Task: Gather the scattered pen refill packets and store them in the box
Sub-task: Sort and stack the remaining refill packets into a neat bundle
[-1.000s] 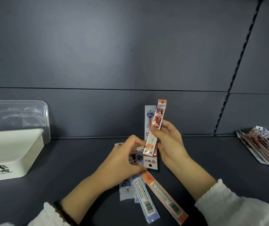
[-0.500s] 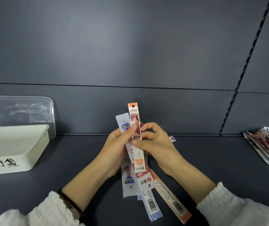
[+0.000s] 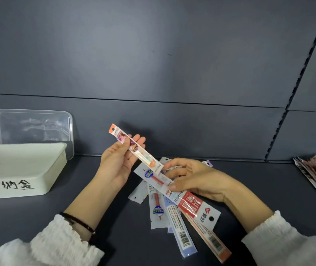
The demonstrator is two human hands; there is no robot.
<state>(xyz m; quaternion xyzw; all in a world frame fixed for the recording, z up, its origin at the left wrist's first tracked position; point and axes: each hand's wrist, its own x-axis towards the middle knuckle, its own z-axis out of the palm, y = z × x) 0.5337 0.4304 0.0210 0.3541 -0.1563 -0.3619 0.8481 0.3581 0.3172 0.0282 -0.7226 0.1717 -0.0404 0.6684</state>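
Dark grey shelf [image 3: 57,217], with the box [image 3: 44,175] at nine o'clock, hand-marked 收纳盒. Your hands have parted. Your left hand [image 3: 118,166] now holds the orange packet [image 3: 134,148] alone, and your right hand [image 3: 197,179] pinches the red-printed packet [image 3: 191,204]. Loose packets [image 3: 184,237] lie at six o'clock, one with the logo ST. No packet shows in the box.

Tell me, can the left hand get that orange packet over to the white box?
Probably yes: the left hand, holding the orange packet, is near the white box, with only bare shelf between.
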